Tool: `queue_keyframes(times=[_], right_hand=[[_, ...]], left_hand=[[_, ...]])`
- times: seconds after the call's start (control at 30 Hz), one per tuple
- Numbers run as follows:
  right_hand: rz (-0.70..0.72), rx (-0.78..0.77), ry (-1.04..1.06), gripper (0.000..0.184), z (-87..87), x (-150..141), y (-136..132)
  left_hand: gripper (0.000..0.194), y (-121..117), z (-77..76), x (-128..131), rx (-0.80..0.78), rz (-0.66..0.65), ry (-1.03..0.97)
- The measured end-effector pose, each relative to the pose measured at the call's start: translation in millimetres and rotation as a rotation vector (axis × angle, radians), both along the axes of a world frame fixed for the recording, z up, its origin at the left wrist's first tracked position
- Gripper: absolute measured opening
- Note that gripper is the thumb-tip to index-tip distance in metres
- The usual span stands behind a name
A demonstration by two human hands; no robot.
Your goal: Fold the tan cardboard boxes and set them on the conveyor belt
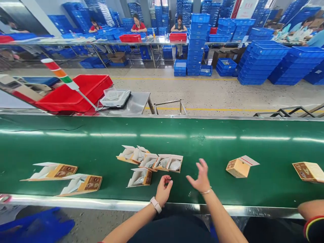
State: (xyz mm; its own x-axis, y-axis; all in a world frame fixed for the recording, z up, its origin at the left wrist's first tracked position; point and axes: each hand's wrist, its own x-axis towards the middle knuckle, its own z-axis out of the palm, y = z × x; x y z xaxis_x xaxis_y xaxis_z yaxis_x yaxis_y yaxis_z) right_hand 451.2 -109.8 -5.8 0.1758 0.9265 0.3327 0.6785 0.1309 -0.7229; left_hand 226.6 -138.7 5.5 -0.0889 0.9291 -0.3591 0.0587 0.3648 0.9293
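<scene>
My left hand (164, 189) hovers over the near part of the green conveyor belt (202, 141), fingers loosely curled with a gap to the thumb and nothing in them. Just beyond it stands a cluster of small open cardboard boxes, among them a box (175, 164) with a round whitish item inside. Another open box (139, 178) lies left of that hand, holding something in clear wrap. My right hand (201, 179) is raised right of the cluster, fingers spread, empty. Further right sits a box (238, 168) with its flap up.
Two open boxes, one a brown-printed box (91, 183), lie at the belt's left. Another box (307, 171) is at far right, near a neighbour's arm (312, 209). Across the belt are a red bin (83, 89), a scale (115, 98) and a striped signal light (60, 74).
</scene>
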Motion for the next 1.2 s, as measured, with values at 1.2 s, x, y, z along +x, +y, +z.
queue_keyframes(times=[1.2], right_hand=[[-0.375, -0.011, -0.097, 0.052, -1.1, -23, -65]], left_hand=[[0.035, 20, 13.4, 90, -0.251, -0.158, -0.303]])
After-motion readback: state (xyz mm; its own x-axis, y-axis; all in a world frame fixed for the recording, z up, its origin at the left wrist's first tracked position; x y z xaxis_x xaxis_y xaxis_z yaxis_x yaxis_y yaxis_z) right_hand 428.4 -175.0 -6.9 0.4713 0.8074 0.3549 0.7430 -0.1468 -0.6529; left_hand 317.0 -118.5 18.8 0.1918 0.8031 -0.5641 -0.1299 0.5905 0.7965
